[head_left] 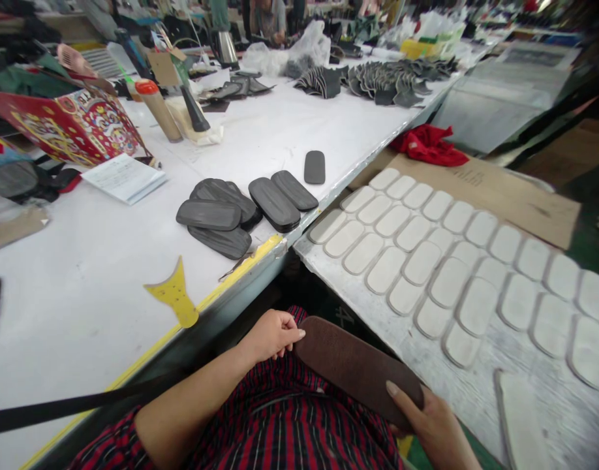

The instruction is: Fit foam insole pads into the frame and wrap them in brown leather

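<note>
A long dark brown piece with rounded ends (355, 365), leather-like in surface, lies slanted over my lap. My right hand (434, 421) is closed on its lower right end, thumb on top and fingers mostly hidden beneath. At the upper left end, my left hand (275, 336) is closed in a pinch, its fingertips at the piece's edge. To the right, many pale oblong pieces with rounded ends (421, 261) lie in rows on a low board (338, 281), some overlapping. Dark grey oblong pieces (216, 215) sit in loose stacks on the white table (108, 261).
A yellow fishtail-shaped template (176, 294) lies by the table's yellow-taped edge. Further back are a folded paper (124, 177), a red patterned box (79, 127), an orange-lidded bottle (158, 111) and rows of dark curved pieces (382, 81). A red cloth (431, 145) rests beside cardboard (500, 189).
</note>
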Motion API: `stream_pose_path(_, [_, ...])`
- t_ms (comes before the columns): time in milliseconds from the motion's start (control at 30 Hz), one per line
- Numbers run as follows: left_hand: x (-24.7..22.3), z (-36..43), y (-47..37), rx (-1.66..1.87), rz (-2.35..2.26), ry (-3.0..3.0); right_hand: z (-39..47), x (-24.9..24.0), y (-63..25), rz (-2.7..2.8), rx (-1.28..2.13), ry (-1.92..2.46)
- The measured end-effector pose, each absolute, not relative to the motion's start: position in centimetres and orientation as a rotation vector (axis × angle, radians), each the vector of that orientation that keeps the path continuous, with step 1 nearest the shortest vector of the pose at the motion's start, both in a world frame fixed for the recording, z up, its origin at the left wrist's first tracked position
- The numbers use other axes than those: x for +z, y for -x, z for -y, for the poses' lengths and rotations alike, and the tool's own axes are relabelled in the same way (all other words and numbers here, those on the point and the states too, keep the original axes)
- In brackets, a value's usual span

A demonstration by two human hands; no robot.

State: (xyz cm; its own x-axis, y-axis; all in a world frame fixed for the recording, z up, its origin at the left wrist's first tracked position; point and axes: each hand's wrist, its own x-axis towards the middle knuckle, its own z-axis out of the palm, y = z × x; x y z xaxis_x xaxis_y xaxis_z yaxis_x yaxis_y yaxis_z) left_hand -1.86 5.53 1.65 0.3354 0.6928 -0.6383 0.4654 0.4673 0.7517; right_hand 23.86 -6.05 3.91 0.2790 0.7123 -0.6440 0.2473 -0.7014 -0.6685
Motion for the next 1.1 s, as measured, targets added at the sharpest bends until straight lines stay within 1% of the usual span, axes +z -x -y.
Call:
stream_pose_path(367, [1.2,-5.1,1.5,0.209,-1.370,-1.239,5.9,3.9,-23.7,0.835,1.430,2.071])
stream_pose_path(700, [0.9,-5.2,1.3,0.124,-1.411,-1.254,5.7,4.2,-24.1,0.911,1.460,2.051])
stream_pose_path(967, [1.3,-5.5,1.0,0.068,-1.427,-1.269,6.0,4.5,-25.6,1.012,1.493,2.076])
stream_pose_path(1100, [1.4,-5.6,0.9,0.043,-1.430,-1.266,6.5,4.4,-26.7,0.959,1.554,2.062])
